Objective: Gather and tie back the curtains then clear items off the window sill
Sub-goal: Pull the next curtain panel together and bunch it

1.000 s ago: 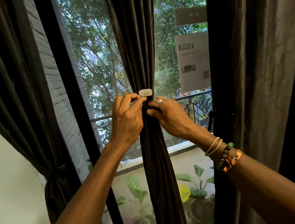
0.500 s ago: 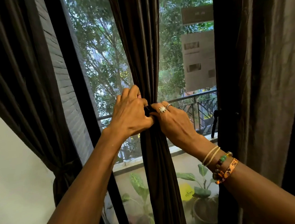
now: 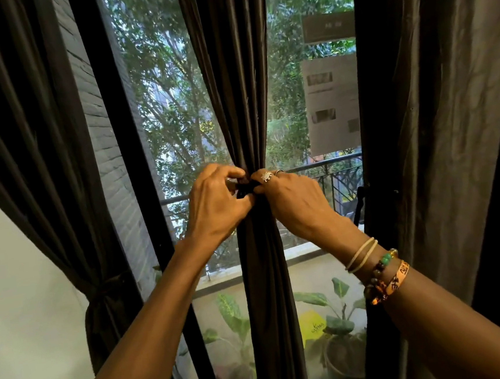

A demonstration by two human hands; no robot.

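Note:
A dark brown middle curtain [image 3: 232, 70] hangs gathered in front of the window. At its narrowest point a dark tie-back band [image 3: 244, 188] wraps it. My left hand [image 3: 213, 204] grips the band from the left with curled fingers. From the right, my right hand [image 3: 292, 197], wearing a ring, pinches the same band. Both hands touch at the curtain's waist. The left curtain [image 3: 42, 147] is tied low down by its own band [image 3: 106, 288]. The right curtain [image 3: 438, 142] hangs beside a dark band [image 3: 362, 203]. No window sill is in sight.
Behind the mesh window are potted plants [image 3: 340, 332], a yellow tag [image 3: 312, 326], a balcony railing [image 3: 331, 164] and trees. A black window frame post [image 3: 140, 199] stands left of the middle curtain. A white wall [image 3: 19, 300] fills the lower left.
The pale tab end of the band seen a second ago is no longer visible. My left hand's fingers have curled down over the band, and both hands have drawn tighter together on it.

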